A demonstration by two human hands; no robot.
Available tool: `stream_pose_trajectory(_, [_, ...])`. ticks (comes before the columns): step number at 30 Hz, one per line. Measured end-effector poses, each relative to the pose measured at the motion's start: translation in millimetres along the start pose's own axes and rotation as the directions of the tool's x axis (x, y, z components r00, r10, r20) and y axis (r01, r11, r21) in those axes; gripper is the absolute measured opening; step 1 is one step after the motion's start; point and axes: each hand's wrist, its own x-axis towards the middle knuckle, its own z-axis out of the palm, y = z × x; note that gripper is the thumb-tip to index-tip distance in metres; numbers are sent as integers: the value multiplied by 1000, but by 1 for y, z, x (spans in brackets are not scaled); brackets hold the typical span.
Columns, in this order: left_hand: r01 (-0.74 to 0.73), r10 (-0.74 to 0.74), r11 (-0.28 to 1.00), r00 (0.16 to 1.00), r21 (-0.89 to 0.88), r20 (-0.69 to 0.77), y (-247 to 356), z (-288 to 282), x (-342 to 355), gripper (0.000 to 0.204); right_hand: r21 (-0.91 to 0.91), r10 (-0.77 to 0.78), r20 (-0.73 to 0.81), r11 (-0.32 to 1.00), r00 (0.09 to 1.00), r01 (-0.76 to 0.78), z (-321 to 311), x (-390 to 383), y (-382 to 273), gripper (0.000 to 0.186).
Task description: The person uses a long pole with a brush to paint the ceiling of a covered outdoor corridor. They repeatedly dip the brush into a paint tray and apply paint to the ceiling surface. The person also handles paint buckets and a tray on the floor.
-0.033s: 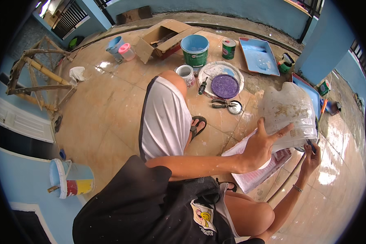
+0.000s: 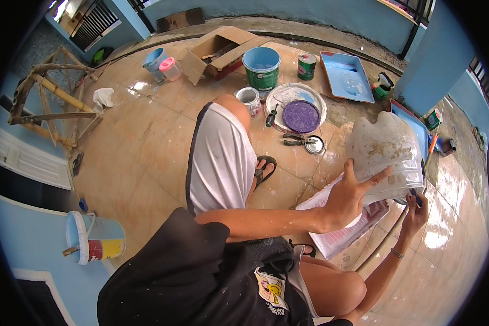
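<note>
A cloudy, translucent plastic container (image 2: 387,142) with brownish smears is tilted above the floor on my right. My left hand (image 2: 346,198) grips its near side, the thumb raised and the index finger stretched along the plastic. At the container's lower right rim my right hand (image 2: 417,211) is closed on a small dark-blue object (image 2: 415,194), mostly hidden by the fingers; its kind is unclear. Below the container lies a paint tray (image 2: 337,242) with pinkish-white paint, partly covered by my left hand.
Ahead are pliers (image 2: 294,140), a screwdriver (image 2: 271,116), a purple lid (image 2: 301,116), an open can (image 2: 248,100), a green bucket (image 2: 262,77) and a blue tray (image 2: 346,87). A cardboard box (image 2: 214,54) stands behind. At left are a wooden frame (image 2: 54,114) and a paint pail (image 2: 104,239).
</note>
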Motion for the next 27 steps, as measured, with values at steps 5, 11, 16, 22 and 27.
stream_pose_trajectory(5, [-9,9,999,1000,-31,7,-5,-3,4,92,-31,-38,3,999,999,38,1,3,1,16])
stream_pose_trajectory(11, [-19,19,999,1000,-46,17,-7,-7,5,93,-58,-29,3,998,1000,29,5,4,-9,17])
stream_pose_trajectory(16, [116,-112,989,992,-91,51,-15,-13,11,93,-132,26,58,991,998,-18,11,8,-24,17])
stream_pose_trajectory(22, [313,-309,945,949,-93,61,-42,-18,26,92,-329,166,180,939,970,-99,28,25,-49,14])
stream_pose_trajectory(27, [415,-408,907,908,-68,93,-65,-16,34,91,-451,213,286,890,934,-65,39,33,-60,13])
